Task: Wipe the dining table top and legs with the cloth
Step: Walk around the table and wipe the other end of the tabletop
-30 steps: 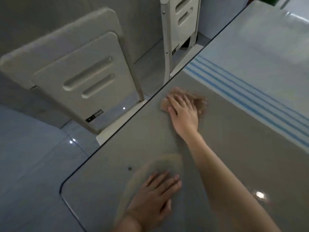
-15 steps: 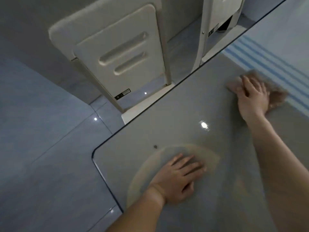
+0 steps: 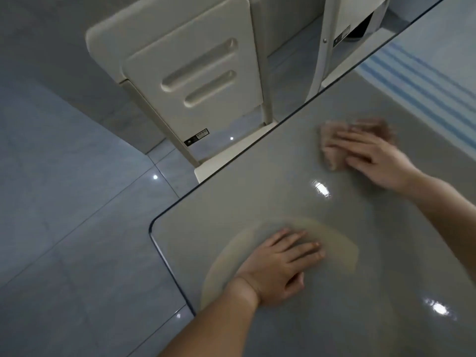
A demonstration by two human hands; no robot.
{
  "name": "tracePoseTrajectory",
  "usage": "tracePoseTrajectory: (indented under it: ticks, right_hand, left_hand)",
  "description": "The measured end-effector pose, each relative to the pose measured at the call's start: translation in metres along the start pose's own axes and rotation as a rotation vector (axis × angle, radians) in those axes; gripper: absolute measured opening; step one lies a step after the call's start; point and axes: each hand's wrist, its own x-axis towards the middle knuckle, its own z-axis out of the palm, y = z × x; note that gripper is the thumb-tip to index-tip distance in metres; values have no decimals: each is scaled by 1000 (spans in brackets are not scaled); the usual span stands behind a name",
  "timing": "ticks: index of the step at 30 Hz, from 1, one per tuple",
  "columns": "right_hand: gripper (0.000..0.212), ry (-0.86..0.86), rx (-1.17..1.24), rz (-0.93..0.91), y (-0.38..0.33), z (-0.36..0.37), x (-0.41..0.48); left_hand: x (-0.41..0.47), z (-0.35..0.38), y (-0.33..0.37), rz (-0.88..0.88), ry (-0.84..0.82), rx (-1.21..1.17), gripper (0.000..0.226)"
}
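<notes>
The right hand (image 3: 371,155), fingers flat, presses the cloth (image 3: 331,150) on the desk (image 3: 257,197) near its far edge, the left hand (image 3: 278,264) lies flat by the corner; the top is in work, the legs probably remain.

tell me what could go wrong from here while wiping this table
1. The right hand presses the cloth flat near the blue-striped covering; a wide sweep could ruck or drag it.
2. The left hand rests flat on the glossy table top, so it may leave prints there.
3. The cloth is close to the far edge, where a chair stands; a fast stroke might knock it.
</notes>
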Motion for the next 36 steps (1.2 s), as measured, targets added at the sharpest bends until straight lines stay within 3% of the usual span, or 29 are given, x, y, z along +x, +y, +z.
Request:
tracePoseTrajectory:
  ticks: [2,5,9,14,16,18,20,24,27,32,36]
  right_hand:
    - [48,187,33,297,39,-26,-14]
    - [60,346,-10,487,35,-16,-17]
    - [49,344,-42,430,-42,29,-55]
    - [43,349,-31,572,-171,113,-223]
    - [41,273,-86,480,-204,129,-273]
    - [42,155,-157,296,-192,120,-290]
    - [44,133,-152,263,-156,96,-278]
    - [48,432,-93,650,-66,47,-200]
    - [50,523,-11,830,-40,34,-152]
    - [48,429,-46,717,-117,83,-187]
    - [49,373,-45,743,-174,111,-229]
  left_hand:
    - [0,0,-1,2,-12,12,53]
    - [1,4,-3,-2,6,28,52]
    - [0,5,-5,-2,-31,32,55]
    - [1,7,-4,6,25,25,58]
    - [2,7,-4,3,31,14,58]
    - [3,7,-4,4,35,1,58]
    - [3,7,-4,10,36,0,59]
    - [3,6,-3,11,32,11,58]
    - [3,3,-1,12,38,-15,56]
    - [1,0,-1,14,-18,8,55]
    - [-1,-13,5,22,-74,-84,57]
